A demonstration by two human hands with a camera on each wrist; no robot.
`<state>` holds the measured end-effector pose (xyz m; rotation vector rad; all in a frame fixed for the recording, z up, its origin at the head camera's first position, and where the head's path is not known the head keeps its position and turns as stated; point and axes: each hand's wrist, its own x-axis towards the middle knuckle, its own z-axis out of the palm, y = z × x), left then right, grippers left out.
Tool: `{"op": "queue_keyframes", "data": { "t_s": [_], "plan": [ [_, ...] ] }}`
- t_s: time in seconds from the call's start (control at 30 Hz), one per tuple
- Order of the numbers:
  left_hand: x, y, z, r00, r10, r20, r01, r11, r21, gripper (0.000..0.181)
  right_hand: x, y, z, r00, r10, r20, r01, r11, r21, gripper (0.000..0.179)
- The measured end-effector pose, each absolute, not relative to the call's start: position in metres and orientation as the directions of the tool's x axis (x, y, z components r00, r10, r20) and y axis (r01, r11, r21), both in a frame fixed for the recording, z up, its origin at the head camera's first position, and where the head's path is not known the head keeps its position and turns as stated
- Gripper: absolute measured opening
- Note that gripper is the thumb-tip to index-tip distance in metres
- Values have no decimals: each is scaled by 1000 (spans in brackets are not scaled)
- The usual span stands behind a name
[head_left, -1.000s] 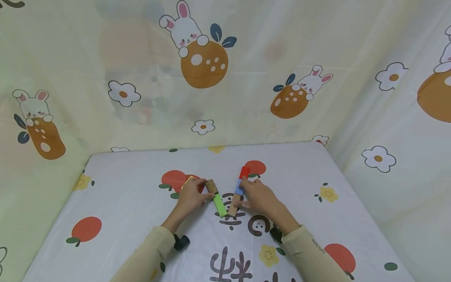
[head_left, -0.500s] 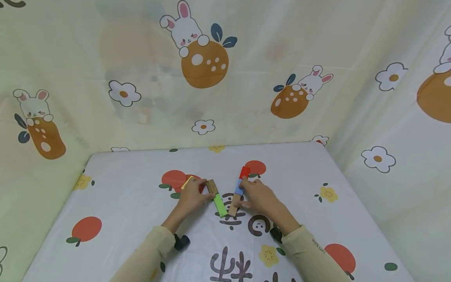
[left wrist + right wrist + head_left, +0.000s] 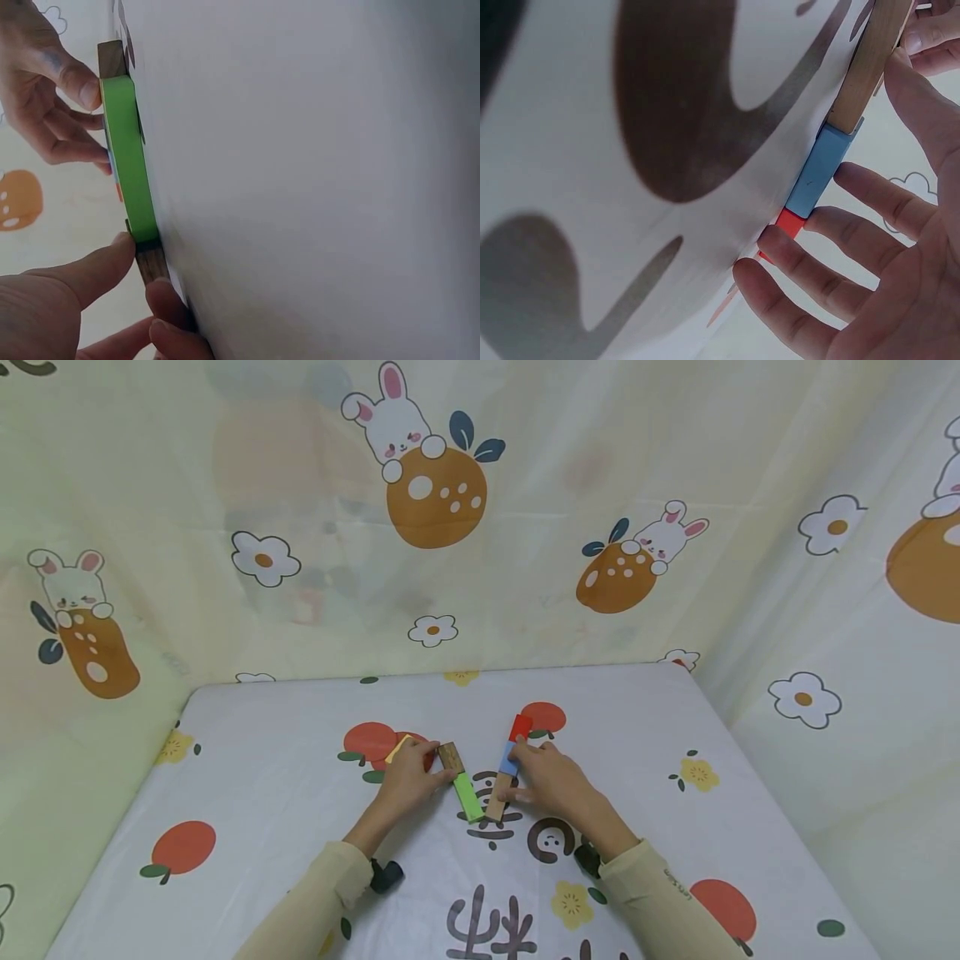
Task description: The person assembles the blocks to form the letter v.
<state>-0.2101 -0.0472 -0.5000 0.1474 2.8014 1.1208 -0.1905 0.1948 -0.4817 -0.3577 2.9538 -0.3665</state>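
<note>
Small blocks lie in two rows that meet in a V on the cloth. The left row has a dark brown wooden block point(image 3: 451, 757) and a green block point(image 3: 468, 797). In the right row are a red block point(image 3: 521, 727), a blue block point(image 3: 508, 758) and a light wooden block point(image 3: 498, 797). My left hand point(image 3: 407, 779) holds the dark brown block, thumb near its joint with the green one. My right hand point(image 3: 553, 779) rests along the right row, its fingers fairly straight; its thumb is by the light wooden block in the right wrist view.
A yellow block point(image 3: 399, 749) shows partly behind my left hand. The white tablecloth point(image 3: 285, 777) carries printed fruit, flowers and lettering. A patterned curtain point(image 3: 337, 610) rises at the table's back and sides.
</note>
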Motion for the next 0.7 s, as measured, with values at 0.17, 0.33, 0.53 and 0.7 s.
{"op": "queue_keyframes", "data": {
  "t_s": [0.17,0.33,0.53,0.7],
  "plan": [
    [-211,-46,-503,-989,125,-74,39,721,691,60,-190,195,-481,-961,-251,-116,-214,941,-262,73],
    [-211,-46,-504,-990,120,-78,33,723,690,60,-190,195,-482,-960,-252,-120,-214,942,-259,74],
    [-212,-47,-503,-988,131,-76,43,723,690,60,-190,196,-481,-960,-260,-106,-227,940,-253,75],
    [-211,-47,-503,-988,133,-76,45,728,684,60,-190,196,-481,-959,-265,-105,-232,940,-251,75]
  ]
}}
